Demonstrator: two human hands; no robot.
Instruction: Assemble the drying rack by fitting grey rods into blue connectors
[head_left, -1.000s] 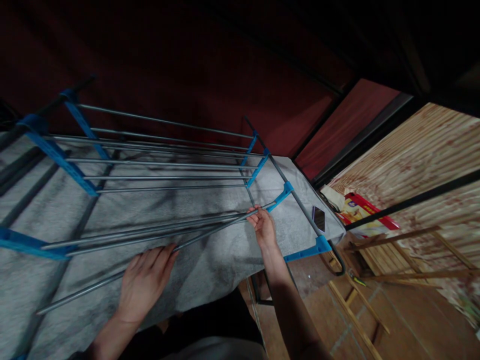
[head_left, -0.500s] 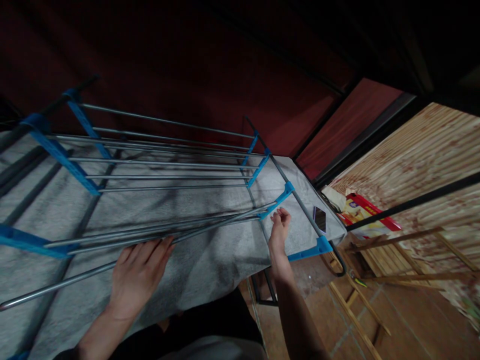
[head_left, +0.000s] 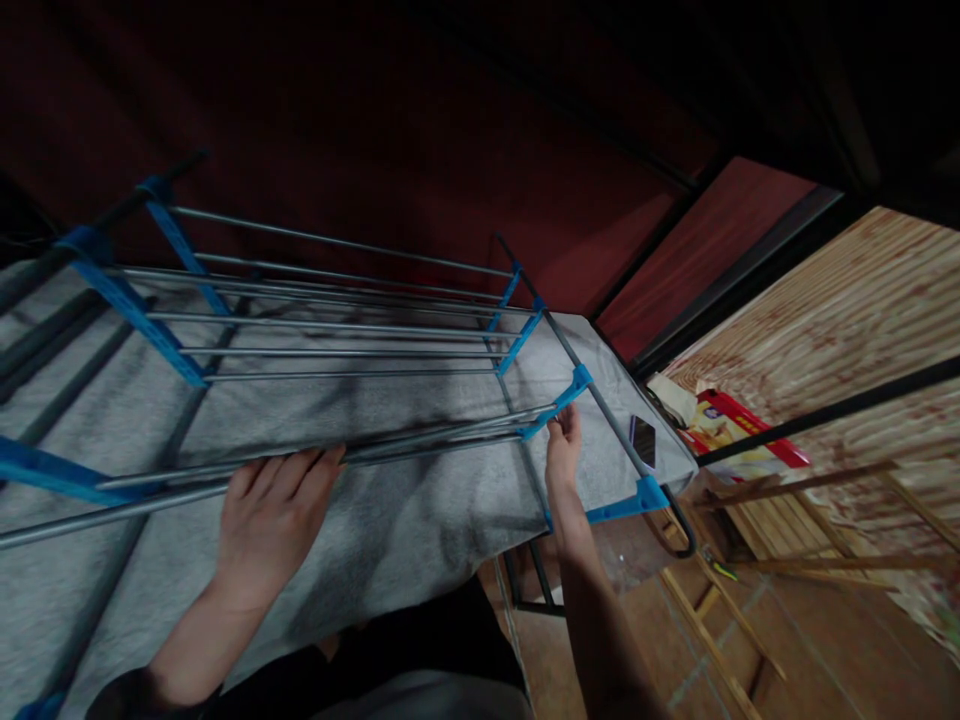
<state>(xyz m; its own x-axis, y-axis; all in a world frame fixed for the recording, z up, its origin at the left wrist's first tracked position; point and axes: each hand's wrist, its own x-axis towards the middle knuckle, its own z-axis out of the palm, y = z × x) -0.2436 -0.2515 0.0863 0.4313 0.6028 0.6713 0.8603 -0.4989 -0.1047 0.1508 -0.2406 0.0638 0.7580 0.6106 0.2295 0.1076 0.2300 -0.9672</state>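
A rack of grey metal tubes (head_left: pixel 337 352) and blue plastic brackets lies on its side on a grey cloth. My left hand (head_left: pixel 274 515) is closed around a loose metal tube (head_left: pixel 82 523), whose free end runs out past the left edge of the view. That tube lies close along two others fixed between the blue brackets. At the tube's far end, my right hand (head_left: pixel 564 445) has its fingers curled against a blue bracket (head_left: pixel 556 402). Its fingertips are partly hidden behind the bracket. Nearer to me is another blue bracket (head_left: pixel 622 503) on the same side frame.
A phone (head_left: pixel 643 441) lies on the grey cloth (head_left: pixel 420 540) by the right side frame. Beyond the corner is a red and yellow box (head_left: pixel 739 430). Wooden frames (head_left: pixel 810 510) stand on the tiled floor at right. A dark red wall rises behind the rack.
The loose tube's left end has swung up and away from me, closer to the fixed tubes. My right hand has moved up against the bracket. The view has shifted slightly.
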